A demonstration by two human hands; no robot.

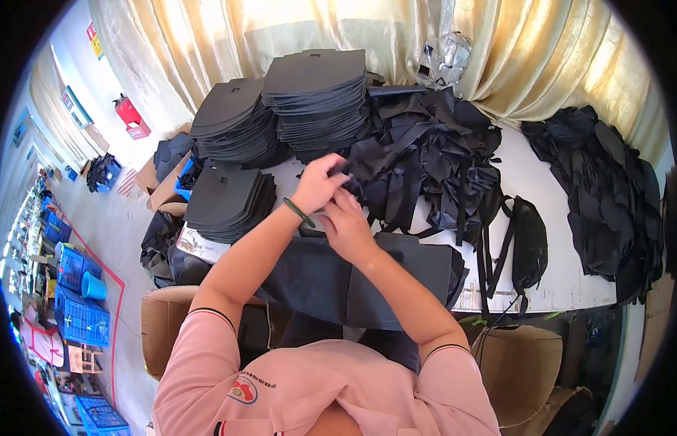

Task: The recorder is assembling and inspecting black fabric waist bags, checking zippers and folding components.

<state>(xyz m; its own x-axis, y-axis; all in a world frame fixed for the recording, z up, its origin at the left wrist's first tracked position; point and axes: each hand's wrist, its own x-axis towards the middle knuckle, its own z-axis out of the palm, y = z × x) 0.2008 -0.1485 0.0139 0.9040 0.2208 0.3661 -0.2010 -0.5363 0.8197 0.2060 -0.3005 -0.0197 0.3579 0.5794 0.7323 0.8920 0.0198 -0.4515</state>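
My left hand point(318, 187), with a dark green bangle on its wrist, is closed on a black fabric piece point(362, 161) at the near edge of a heap. Close below it, almost touching, my right hand point(348, 227) has its fingers bent together; what they hold, if anything, I cannot make out. Beneath my forearms, a black fabric bag piece point(302, 275) and a stiff dark grey panel point(371, 291) lie over the table's near edge. Just beyond my hands rises the tangled heap of black fabric pieces and straps point(451, 163).
Stacks of dark panels point(317, 76) stand at the back left, with a lower stack point(222, 200) nearer. A small black bag point(529, 243) and a long black fabric pile point(607, 196) lie right on the white table point(564, 287). Cardboard boxes point(524, 363) stand below; blue crates point(82, 316) far left.
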